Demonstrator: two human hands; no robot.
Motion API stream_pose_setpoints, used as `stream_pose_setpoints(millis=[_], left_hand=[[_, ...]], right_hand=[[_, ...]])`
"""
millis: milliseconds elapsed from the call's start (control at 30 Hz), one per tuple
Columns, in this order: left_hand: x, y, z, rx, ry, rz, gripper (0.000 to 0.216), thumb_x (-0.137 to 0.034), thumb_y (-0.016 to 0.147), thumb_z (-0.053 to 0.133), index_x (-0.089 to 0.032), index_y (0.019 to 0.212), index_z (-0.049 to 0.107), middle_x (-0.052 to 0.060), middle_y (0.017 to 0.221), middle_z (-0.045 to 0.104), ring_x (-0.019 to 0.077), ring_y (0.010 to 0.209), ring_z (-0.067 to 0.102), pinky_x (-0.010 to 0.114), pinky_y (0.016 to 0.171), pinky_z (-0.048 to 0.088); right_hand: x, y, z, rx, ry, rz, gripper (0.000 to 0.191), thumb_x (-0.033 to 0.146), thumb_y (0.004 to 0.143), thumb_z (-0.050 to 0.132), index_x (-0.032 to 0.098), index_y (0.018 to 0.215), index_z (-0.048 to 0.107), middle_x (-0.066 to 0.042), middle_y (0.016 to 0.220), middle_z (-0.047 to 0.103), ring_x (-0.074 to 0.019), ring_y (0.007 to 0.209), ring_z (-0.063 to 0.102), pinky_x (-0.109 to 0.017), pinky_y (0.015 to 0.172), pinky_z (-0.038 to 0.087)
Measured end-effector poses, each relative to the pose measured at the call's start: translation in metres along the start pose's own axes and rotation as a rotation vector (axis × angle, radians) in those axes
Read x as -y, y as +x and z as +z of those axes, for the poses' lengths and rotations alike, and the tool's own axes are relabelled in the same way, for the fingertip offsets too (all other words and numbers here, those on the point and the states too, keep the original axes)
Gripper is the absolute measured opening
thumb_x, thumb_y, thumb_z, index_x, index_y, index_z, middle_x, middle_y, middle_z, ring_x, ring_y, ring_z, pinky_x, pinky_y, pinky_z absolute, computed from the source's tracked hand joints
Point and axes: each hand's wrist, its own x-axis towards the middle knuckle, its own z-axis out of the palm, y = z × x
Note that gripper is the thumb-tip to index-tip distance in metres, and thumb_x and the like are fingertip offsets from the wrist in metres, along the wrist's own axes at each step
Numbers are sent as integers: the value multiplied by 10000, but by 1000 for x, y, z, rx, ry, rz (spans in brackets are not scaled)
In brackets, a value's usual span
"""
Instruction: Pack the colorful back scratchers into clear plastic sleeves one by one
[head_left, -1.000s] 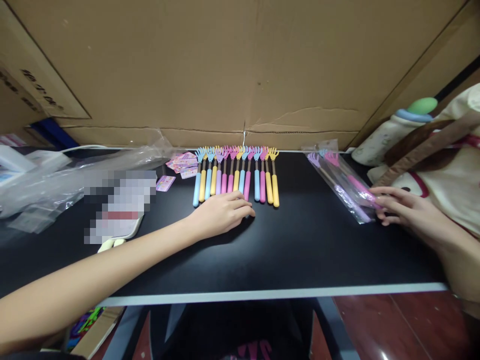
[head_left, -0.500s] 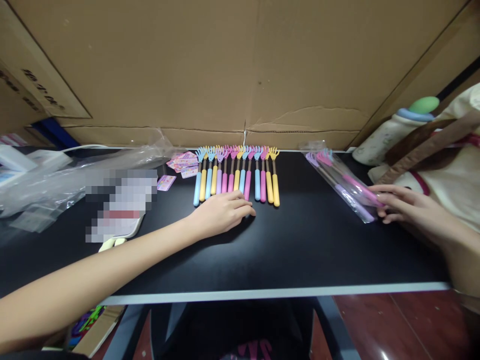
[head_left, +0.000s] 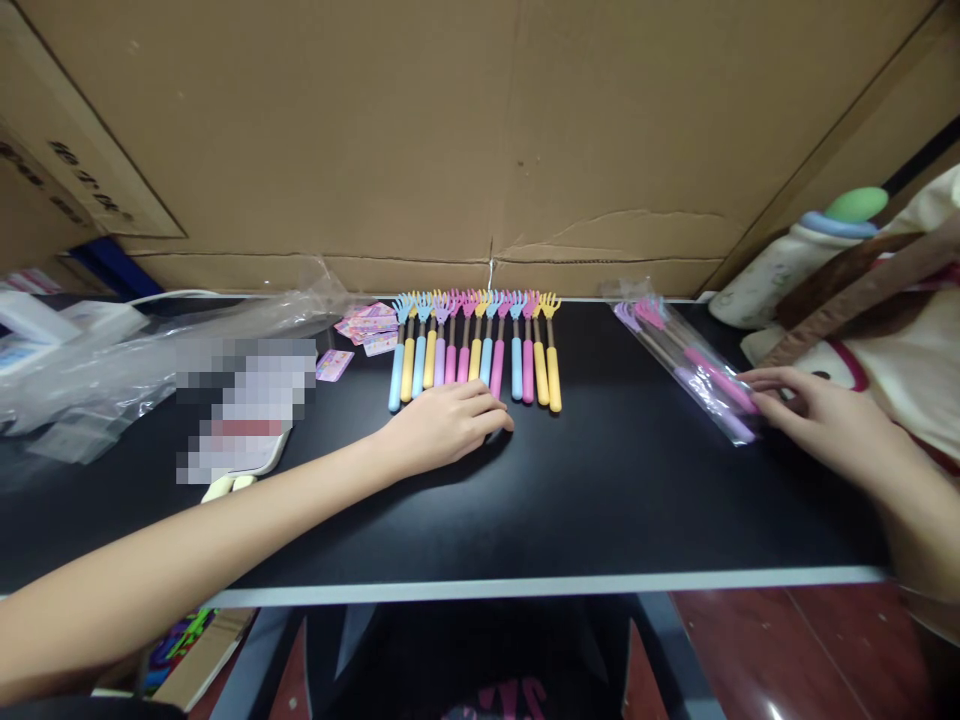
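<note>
A row of back scratchers (head_left: 516, 365) with blue, yellow, purple and pink handles lies side by side on the black table (head_left: 600, 510). My left hand (head_left: 450, 425) rests palm down at the near ends of the middle handles, covering some of them, with its fingers loosely bent and nothing visibly held. Off to the right, a clear plastic bag (head_left: 686, 370) holds a purple and a pink back scratcher. Thumb and forefinger of my right hand (head_left: 817, 415) pinch at the bag's near end, by the pink handle; the other fingers are largely hidden.
Small printed cards (head_left: 371, 325) lie left of the row. Further left are a phone (head_left: 255, 415) and crumpled clear plastic (head_left: 165, 350). A bottle (head_left: 787, 270) and a cream bag (head_left: 900, 350) stand at the right. Cardboard (head_left: 480, 140) walls the back.
The pink back scratcher in the bag has shifted slightly closer to the purple one. My right hand's fingers have drawn back a little at the bag's end. My left hand stays put.
</note>
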Motion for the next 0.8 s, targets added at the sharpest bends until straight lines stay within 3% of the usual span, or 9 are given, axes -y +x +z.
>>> stream_pose_setpoints(millis=[133, 233, 333, 400, 500, 567, 633, 800], left_hand=[[0, 0, 1, 5, 26, 4, 244, -110, 948, 423, -173, 1034, 642, 63, 1019, 698, 187, 932, 615, 304, 793, 516], [0, 0, 1, 11, 36, 4, 246, -121, 953, 417, -181, 1044, 638, 59, 1031, 697, 183, 939, 612, 290, 788, 503], [0, 0, 1, 23, 35, -4, 249, -122, 952, 414, -183, 1048, 636, 56, 1033, 694, 183, 943, 608, 288, 791, 497], [0, 0, 0, 33, 29, -10, 251, -120, 951, 414, -184, 1052, 635, 56, 1037, 691, 188, 949, 608, 295, 794, 499], [0, 1, -2, 49, 18, -13, 248, -130, 955, 417, -184, 1065, 633, 56, 1046, 688, 194, 954, 608, 303, 799, 502], [-1, 1, -4, 58, 10, -10, 243, -146, 963, 417, -183, 1073, 631, 60, 1058, 686, 197, 967, 605, 302, 813, 502], [-2, 1, -5, 63, 2, -15, 245, -163, 970, 413, -180, 1083, 630, 66, 1068, 683, 201, 982, 601, 305, 831, 501], [-2, 1, -4, 65, -16, -40, 263, -158, 970, 401, -168, 1110, 623, 77, 1059, 680, 211, 978, 602, 332, 847, 510]], right_hand=[[10, -11, 1, -151, -329, -136, 372, 388, 914, 453, 174, 1170, 618, -162, 1187, 661, -323, 1018, 615, -397, 771, 451], [35, -24, -4, -214, -368, -257, 373, 396, 969, 424, 161, 1188, 615, -151, 1149, 669, -295, 1021, 602, -382, 778, 452], [75, -40, -11, -261, -334, -420, 329, 353, 982, 457, 163, 1174, 643, -134, 1027, 688, -246, 953, 611, -330, 646, 446], [105, -53, -14, -368, -276, -582, 263, 318, 978, 490, 185, 1125, 663, -107, 972, 688, -209, 907, 620, -288, 561, 419], [146, -75, -14, -498, -120, -951, 161, 192, 938, 550, 181, 1049, 666, -59, 872, 696, -181, 862, 627, -276, 648, 468], [171, -92, -13, -484, 25, -1161, 181, 103, 904, 561, 159, 1051, 652, -52, 870, 710, -172, 846, 627, -286, 737, 498], [193, -106, -14, -498, 136, -1316, 161, 128, 931, 525, 164, 1017, 657, -35, 791, 700, -173, 829, 636, -307, 778, 509], [235, -125, -22, -447, 306, -1535, 80, 243, 888, 641, 214, 827, 684, 18, 703, 659, -133, 707, 620, -279, 659, 514]])
